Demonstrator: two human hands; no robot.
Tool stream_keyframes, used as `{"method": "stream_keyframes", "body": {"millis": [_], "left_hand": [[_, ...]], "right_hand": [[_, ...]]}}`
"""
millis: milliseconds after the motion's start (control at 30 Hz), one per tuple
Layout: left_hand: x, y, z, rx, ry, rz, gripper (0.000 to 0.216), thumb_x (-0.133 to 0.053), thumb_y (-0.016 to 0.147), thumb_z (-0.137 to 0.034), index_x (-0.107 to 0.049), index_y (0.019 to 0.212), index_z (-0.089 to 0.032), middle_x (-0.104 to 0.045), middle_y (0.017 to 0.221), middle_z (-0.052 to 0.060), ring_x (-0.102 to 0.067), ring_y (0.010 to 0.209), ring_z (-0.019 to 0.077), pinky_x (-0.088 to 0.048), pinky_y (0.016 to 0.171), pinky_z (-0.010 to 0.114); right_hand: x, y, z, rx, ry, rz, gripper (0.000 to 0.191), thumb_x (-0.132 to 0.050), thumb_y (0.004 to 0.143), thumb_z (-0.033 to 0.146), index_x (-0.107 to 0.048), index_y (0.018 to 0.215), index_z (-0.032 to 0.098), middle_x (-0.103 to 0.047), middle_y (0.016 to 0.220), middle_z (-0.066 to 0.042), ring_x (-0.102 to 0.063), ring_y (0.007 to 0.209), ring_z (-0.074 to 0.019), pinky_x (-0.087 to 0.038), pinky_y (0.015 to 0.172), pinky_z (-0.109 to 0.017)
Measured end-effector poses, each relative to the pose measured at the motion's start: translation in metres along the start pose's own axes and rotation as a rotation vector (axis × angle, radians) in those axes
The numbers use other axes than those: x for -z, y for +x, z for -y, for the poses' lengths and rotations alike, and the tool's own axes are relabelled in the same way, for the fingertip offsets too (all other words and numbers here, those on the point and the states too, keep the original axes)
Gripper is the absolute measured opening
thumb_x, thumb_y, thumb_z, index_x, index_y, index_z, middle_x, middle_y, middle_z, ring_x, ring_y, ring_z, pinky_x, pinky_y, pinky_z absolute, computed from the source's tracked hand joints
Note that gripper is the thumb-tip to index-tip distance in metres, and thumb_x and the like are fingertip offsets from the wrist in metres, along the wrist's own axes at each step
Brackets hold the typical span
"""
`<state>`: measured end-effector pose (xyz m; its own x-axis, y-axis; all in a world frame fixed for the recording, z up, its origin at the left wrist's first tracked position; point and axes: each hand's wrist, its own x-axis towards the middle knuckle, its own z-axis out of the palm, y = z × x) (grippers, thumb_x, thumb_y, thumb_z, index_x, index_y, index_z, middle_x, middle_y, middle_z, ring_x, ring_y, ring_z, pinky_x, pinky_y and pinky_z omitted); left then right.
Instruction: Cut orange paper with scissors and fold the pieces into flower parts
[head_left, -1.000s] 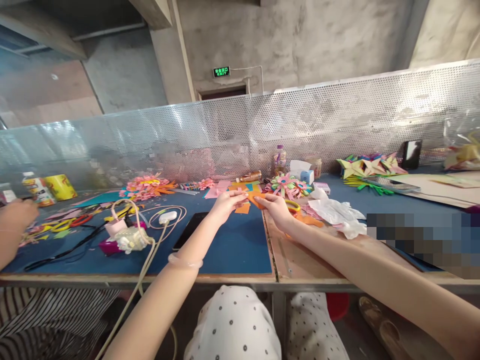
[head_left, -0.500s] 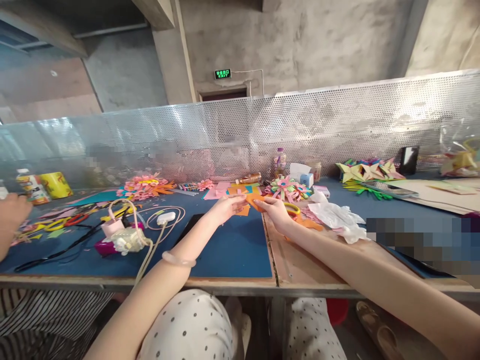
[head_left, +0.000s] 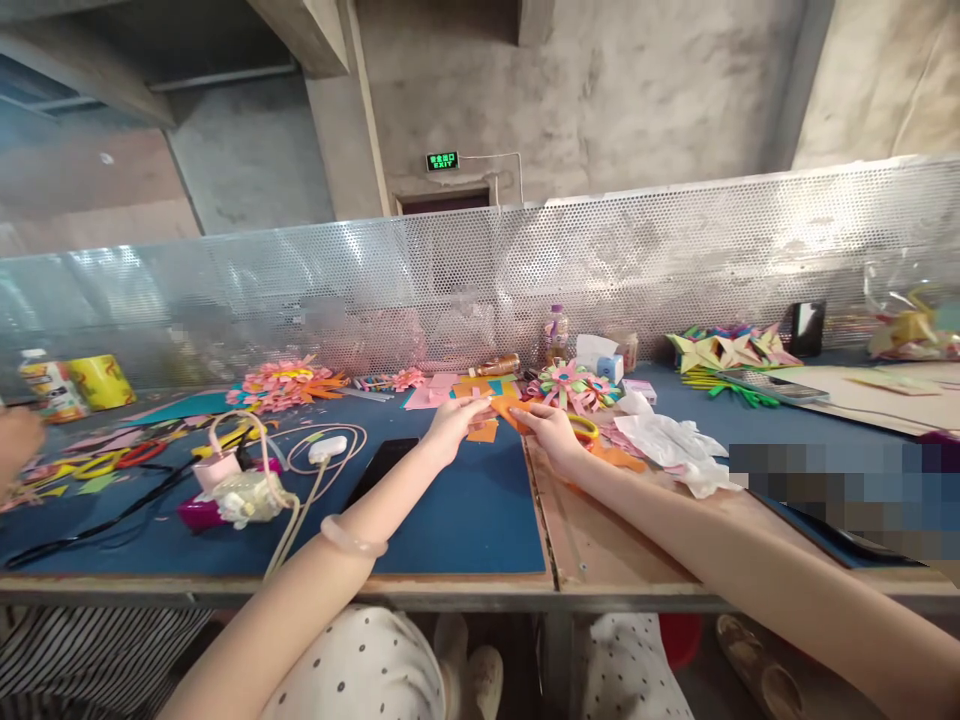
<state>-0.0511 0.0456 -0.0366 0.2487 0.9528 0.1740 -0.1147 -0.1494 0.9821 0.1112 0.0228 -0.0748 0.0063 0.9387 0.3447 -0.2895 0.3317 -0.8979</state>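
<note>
Both of my arms reach out over the blue table mat (head_left: pixel 465 510). My left hand (head_left: pixel 452 425) and my right hand (head_left: pixel 551 428) pinch the two ends of a small orange piece of paper (head_left: pixel 508 407) held just above the mat. Under it lies another orange scrap (head_left: pixel 484 432). Yellow-handled scissors (head_left: pixel 585 428) lie just right of my right hand. A pale bangle (head_left: pixel 351 540) sits on my left wrist.
A black phone (head_left: pixel 384 462) lies left of my left arm, beside white cables and a charger (head_left: pixel 328 448). Paper flowers (head_left: pixel 574 382), crumpled white tissue (head_left: pixel 671 440), bottles and a perforated metal screen (head_left: pixel 675 250) stand behind. Another person's hand (head_left: pixel 15 440) is at far left.
My hands stay pinched on the orange paper and have barely shifted. The view has tilted slightly, and the other person's hand at far left has drawn back toward the edge.
</note>
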Motion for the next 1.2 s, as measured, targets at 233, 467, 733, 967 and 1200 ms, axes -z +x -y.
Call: {"method": "stream_keyframes", "body": {"millis": [233, 467, 733, 967, 1200], "left_hand": [[0.0, 0.001, 0.0, 0.026, 0.003, -0.038, 0.025, -0.068, 0.067, -0.031, -0.066, 0.085, -0.014, -0.069, 0.092, 0.011, -0.065, 0.084, 0.0182, -0.044, 0.063, 0.022], [0.004, 0.005, -0.002, 0.046, -0.018, -0.092, 0.025, -0.071, 0.062, -0.028, -0.064, 0.081, -0.013, -0.068, 0.093, 0.012, -0.065, 0.082, 0.0183, -0.044, 0.059, 0.021], [0.004, 0.0, -0.005, 0.056, 0.027, -0.123, 0.027, -0.072, 0.062, -0.03, -0.066, 0.083, -0.014, -0.069, 0.084, 0.01, -0.064, 0.08, 0.0172, -0.044, 0.061, 0.022], [0.004, -0.007, -0.004, 0.015, 0.081, -0.132, 0.025, -0.07, 0.063, -0.033, -0.066, 0.078, -0.015, -0.068, 0.079, 0.009, -0.063, 0.075, 0.0166, -0.043, 0.058, 0.022], [0.003, -0.009, -0.007, 0.005, 0.139, -0.146, 0.025, -0.07, 0.062, -0.035, -0.067, 0.077, -0.015, -0.068, 0.08, 0.009, -0.063, 0.073, 0.0163, -0.042, 0.056, 0.022]], "right_hand": [[0.002, 0.004, -0.005, 0.022, -0.033, 0.011, 0.033, -0.069, 0.062, 0.043, -0.068, 0.078, 0.015, -0.067, 0.075, -0.006, -0.06, 0.069, -0.0182, -0.044, 0.065, -0.029], [-0.001, 0.009, -0.008, 0.048, -0.129, -0.015, 0.034, -0.068, 0.06, 0.047, -0.068, 0.072, 0.015, -0.065, 0.066, -0.004, -0.057, 0.064, -0.0174, -0.041, 0.059, -0.029], [-0.002, 0.012, -0.011, 0.046, -0.172, -0.032, 0.038, -0.068, 0.055, 0.051, -0.069, 0.07, 0.016, -0.063, 0.059, -0.003, -0.057, 0.063, -0.0186, -0.04, 0.058, -0.029], [-0.001, 0.011, -0.01, 0.055, -0.188, -0.005, 0.036, -0.068, 0.057, 0.049, -0.07, 0.072, 0.016, -0.063, 0.059, -0.002, -0.057, 0.063, -0.0184, -0.041, 0.057, -0.028], [-0.003, 0.011, -0.008, 0.023, -0.188, -0.011, 0.036, -0.068, 0.056, 0.049, -0.069, 0.07, 0.016, -0.063, 0.059, -0.002, -0.056, 0.061, -0.0175, -0.04, 0.055, -0.027]]}}
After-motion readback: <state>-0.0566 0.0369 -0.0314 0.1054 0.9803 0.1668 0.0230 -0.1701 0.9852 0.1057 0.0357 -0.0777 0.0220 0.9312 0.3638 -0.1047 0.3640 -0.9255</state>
